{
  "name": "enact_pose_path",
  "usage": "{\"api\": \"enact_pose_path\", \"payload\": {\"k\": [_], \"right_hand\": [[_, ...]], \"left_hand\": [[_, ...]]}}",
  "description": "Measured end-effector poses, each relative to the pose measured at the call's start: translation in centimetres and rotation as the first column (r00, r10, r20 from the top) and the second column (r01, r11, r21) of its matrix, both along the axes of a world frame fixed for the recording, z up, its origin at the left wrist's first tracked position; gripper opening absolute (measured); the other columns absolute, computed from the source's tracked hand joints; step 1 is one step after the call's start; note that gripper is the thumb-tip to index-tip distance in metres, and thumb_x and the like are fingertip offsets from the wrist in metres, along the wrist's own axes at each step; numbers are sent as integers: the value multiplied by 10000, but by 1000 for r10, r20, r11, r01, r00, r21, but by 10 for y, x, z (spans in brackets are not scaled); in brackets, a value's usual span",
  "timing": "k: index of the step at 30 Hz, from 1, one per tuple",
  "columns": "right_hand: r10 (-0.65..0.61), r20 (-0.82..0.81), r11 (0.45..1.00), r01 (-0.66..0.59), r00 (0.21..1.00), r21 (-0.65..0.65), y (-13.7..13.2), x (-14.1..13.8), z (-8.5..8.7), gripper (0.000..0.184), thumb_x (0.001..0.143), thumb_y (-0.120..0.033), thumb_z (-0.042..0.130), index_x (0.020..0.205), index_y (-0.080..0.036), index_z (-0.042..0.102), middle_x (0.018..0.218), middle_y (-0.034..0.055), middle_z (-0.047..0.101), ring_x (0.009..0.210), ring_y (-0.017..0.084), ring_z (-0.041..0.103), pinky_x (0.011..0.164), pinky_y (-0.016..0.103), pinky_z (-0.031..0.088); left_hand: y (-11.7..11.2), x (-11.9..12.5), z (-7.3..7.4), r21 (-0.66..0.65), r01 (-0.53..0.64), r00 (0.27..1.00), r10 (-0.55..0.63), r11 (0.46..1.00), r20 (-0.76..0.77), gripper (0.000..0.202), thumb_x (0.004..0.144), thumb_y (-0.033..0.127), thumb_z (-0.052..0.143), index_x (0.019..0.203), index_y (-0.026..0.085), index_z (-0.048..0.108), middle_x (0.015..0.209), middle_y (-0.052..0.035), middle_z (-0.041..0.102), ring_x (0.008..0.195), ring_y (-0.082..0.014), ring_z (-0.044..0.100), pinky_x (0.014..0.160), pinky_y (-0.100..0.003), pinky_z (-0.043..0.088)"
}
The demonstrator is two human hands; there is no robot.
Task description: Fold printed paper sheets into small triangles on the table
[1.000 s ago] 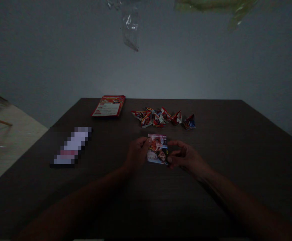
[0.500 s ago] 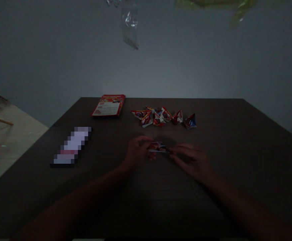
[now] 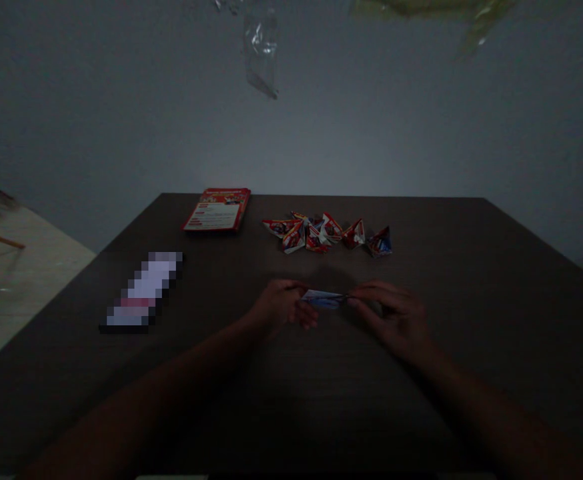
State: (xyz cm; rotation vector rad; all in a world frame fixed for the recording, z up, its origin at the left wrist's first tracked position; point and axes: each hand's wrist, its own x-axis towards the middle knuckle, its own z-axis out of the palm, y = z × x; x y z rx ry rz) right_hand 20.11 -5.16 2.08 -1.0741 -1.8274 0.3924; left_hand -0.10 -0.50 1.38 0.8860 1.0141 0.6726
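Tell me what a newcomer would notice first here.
Probably the bright, pixelated phone-like screen on the left of the dark table. Next come the folded paper pieces clustered toward the back, right of a stack of red leaflets. In front of them, a small printed paper sits between the left hand and the right hand, which pinches its right end.

Paper (image 3: pixel 323 297): pale blue-white. Folded pieces (image 3: pixel 331 229) at its 12 o'clock: red, white, blue, yellow print. Table (image 3: pixel 471 280): dark brown, faint streaks.

One left hand (image 3: pixel 275 307), one right hand (image 3: pixel 394 317), one sheet (image 3: pixel 324 300), one phone (image 3: pixel 144 290), one leaflet stack (image 3: pixel 216 212), six-plus folded papers (image 3: pixel 316 238).
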Motion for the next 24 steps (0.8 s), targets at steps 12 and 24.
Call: {"api": "enact_pose_path", "payload": {"k": [12, 24], "right_hand": [[70, -3, 997, -70, 998, 25, -2, -2, 0, 127, 795, -184, 615, 881, -237, 693, 854, 58, 692, 740, 176, 648, 620, 291, 518], [61, 106, 998, -63, 993, 20, 5, -1, -1, 134, 792, -243, 617, 919, -220, 654, 914, 75, 670, 831, 193, 634, 715, 315, 514]], "left_hand": [[-1, 3, 3, 18, -167, 986, 166, 986, 28, 146, 750, 136, 502, 881, 120, 566, 623, -67, 674, 456, -176, 633, 418, -258, 487], [-5, 4, 3, 301, -214, 974, 225, 929, -2, 217, 760, 229, 530, 931, 103, 576, 762, -85, 707, 479, -160, 640, 469, -270, 517]]}}
